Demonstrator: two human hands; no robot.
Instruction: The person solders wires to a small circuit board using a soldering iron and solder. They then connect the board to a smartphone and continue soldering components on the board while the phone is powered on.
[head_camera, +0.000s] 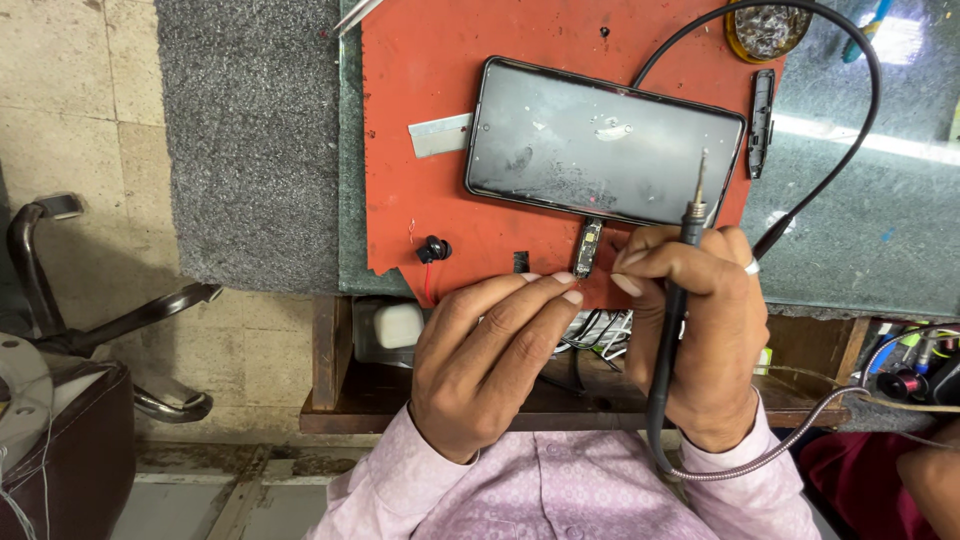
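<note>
The left hand (490, 355) curls, fingertips pinched on a small circuit board (587, 248) at the red mat's (420, 80) edge. The right hand (700, 320) grips a soldering iron (680, 290) upright, tip over the phone (600, 145). What the right fingertips pinch is unclear.

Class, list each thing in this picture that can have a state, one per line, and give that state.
smartphone: lying flat on the red mat, screen dark
soldering iron: held in the right hand, tip pointing up over the phone
small circuit board: pinched between fingertips of both hands
left hand: touching the board
right hand: closed around the iron
red mat: flat on the bench
</note>
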